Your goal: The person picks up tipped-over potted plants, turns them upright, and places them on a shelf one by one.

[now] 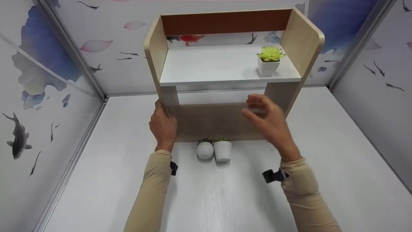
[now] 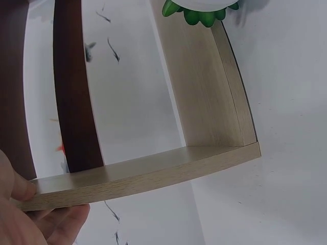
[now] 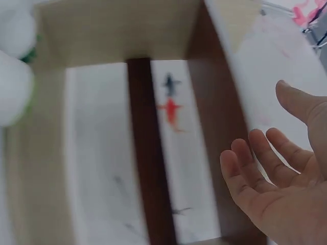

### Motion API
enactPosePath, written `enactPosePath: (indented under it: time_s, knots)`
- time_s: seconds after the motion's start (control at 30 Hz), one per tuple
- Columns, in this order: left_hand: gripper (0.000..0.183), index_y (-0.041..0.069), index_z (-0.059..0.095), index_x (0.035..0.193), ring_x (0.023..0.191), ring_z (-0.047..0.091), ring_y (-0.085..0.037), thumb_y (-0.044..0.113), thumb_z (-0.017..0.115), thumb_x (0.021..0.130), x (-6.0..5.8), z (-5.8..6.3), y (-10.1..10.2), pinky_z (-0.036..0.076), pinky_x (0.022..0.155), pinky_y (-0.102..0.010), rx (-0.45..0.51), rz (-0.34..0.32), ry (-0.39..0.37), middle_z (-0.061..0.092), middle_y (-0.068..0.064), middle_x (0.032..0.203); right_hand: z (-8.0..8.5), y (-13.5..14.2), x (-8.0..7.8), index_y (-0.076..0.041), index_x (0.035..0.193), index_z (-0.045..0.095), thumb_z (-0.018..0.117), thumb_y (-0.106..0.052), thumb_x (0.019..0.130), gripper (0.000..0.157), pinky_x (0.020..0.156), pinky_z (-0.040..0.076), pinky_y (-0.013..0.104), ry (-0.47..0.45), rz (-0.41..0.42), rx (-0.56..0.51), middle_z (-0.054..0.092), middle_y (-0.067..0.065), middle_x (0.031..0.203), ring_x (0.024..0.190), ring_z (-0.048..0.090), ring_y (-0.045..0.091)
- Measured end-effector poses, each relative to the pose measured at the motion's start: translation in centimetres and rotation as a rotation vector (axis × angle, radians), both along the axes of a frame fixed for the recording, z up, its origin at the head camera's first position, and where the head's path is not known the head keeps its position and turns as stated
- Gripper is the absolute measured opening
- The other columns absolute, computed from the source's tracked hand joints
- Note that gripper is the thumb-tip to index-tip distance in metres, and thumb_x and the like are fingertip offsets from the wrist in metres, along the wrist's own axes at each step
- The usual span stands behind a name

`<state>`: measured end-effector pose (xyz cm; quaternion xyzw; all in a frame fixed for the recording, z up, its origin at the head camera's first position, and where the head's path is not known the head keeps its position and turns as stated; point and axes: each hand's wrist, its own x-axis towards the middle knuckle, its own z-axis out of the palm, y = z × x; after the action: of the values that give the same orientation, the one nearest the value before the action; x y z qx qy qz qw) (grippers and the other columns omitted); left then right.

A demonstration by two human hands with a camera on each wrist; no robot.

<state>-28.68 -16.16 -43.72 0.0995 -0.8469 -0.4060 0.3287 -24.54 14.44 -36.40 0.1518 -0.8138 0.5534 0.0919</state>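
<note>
A small wooden desktop shelf [image 1: 225, 64] with light wood sides and a white upper board stands upright on the table. My left hand [image 1: 163, 125] grips the front edge of its left side panel [image 2: 148, 176], thumb on the inner face and fingers on the outer face in the left wrist view. In front of the lower right part of the shelf is my right hand [image 1: 270, 124], its fingers loosely bent and spread from the thumb, holding nothing. A yellow-green succulent in a square white pot [image 1: 268, 67] sits at the right end of the upper board.
Two white potted plants, a rounded pot [image 1: 205, 150] and a tapered pot [image 1: 222, 151], are side by side just before the shelf's bottom board [image 1: 215, 122]. Printed wall panels [image 1: 125, 42] in metal frames enclose the white table [image 1: 122, 135] at the back and sides.
</note>
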Motion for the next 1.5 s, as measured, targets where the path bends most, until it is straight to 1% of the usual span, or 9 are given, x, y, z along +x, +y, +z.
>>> enactPosePath:
  time_s: [0.13,0.23,0.33,0.5,0.7,0.87,1.13,1.37,1.5]
  knots:
    - [0.039,0.001,0.053,0.143,0.116,0.069,-0.035,0.008,0.054,0.104,0.0,-0.1,-0.1,0.053,0.091,-0.053,-0.001,-0.005,-0.011,0.068,-0.021,0.132,-4.6,-1.2,-0.3,-0.005,0.139,0.057,0.074,-0.027,0.096,0.051,0.107,0.045,0.043,-0.102,0.002,-0.023,0.061,0.011,0.135,0.128,0.057,0.028]
    - [0.04,0.001,0.052,0.144,0.117,0.068,-0.035,0.008,0.053,0.104,0.1,0.0,-0.1,0.053,0.092,-0.053,0.004,-0.012,-0.023,0.067,-0.02,0.133,-7.2,-1.8,-0.3,-0.007,0.143,0.054,0.074,-0.035,0.095,0.058,0.108,0.044,0.044,-0.18,-0.005,0.011,0.059,0.011,0.139,0.13,0.056,0.028]
    - [0.04,0.002,0.052,0.144,0.119,0.068,-0.035,0.008,0.053,0.105,0.1,0.0,-0.2,0.052,0.092,-0.053,0.007,-0.009,-0.026,0.066,-0.02,0.134,-9.5,-2.2,-0.1,-0.008,0.148,0.049,0.074,-0.042,0.095,0.067,0.108,0.044,0.047,-0.262,0.003,0.044,0.055,0.012,0.145,0.135,0.053,0.031]
    - [0.04,0.002,0.053,0.144,0.118,0.068,-0.035,0.008,0.053,0.105,0.1,0.1,-0.2,0.053,0.091,-0.053,-0.001,-0.009,-0.025,0.067,-0.02,0.134,-12.4,-2.7,0.1,-0.009,0.152,0.044,0.073,-0.047,0.093,0.076,0.104,0.047,0.053,-0.395,0.003,0.083,0.049,0.015,0.153,0.14,0.049,0.035]
    - [0.041,0.002,0.052,0.144,0.118,0.068,-0.035,0.007,0.055,0.104,0.3,-0.2,-0.2,0.053,0.091,-0.052,-0.01,0.007,-0.028,0.067,-0.019,0.134,-15.0,-3.4,0.4,-0.008,0.152,0.045,0.073,-0.051,0.092,0.08,0.105,0.046,0.053,-0.464,-0.007,0.091,0.051,0.014,0.151,0.137,0.052,0.033]
    - [0.042,0.002,0.052,0.145,0.12,0.067,-0.034,0.006,0.055,0.103,0.3,-0.3,0.0,0.053,0.092,-0.051,-0.014,0.011,-0.046,0.066,-0.019,0.136,-16.1,-3.8,0.7,-0.008,0.151,0.047,0.073,-0.049,0.093,0.076,0.109,0.042,0.053,-0.485,0.001,0.101,0.055,0.016,0.145,0.132,0.056,0.034]
    - [0.039,0.002,0.053,0.143,0.115,0.07,-0.035,0.006,0.053,0.105,0.1,0.1,-0.1,0.054,0.086,-0.053,-0.022,0.013,-0.007,0.068,-0.02,0.131,-15.9,-4.2,0.4,-0.004,0.15,0.046,0.072,-0.056,0.091,0.082,0.107,0.042,0.049,-0.51,-0.031,0.113,0.06,0.014,0.139,0.129,0.055,0.029]
    - [0.039,0.001,0.052,0.144,0.118,0.069,-0.033,0.009,0.051,0.107,0.1,0.0,-0.2,0.054,0.09,-0.052,-0.015,-0.003,0.028,0.067,-0.019,0.133,-16.1,-4.9,0.4,-0.007,0.145,0.053,0.073,-0.06,0.087,0.081,0.1,0.044,0.045,-0.513,-0.051,0.123,0.062,0.01,0.129,0.117,0.056,0.026]
    - [0.039,0.001,0.052,0.144,0.118,0.069,-0.033,0.009,0.052,0.106,0.1,-0.3,0.0,0.054,0.089,-0.051,-0.018,-0.004,0.018,0.067,-0.02,0.134,-16.4,-4.9,0.6,-0.008,0.145,0.053,0.075,-0.059,0.087,0.08,0.098,0.043,0.044,-0.508,-0.064,0.13,0.062,0.009,0.125,0.113,0.054,0.025]
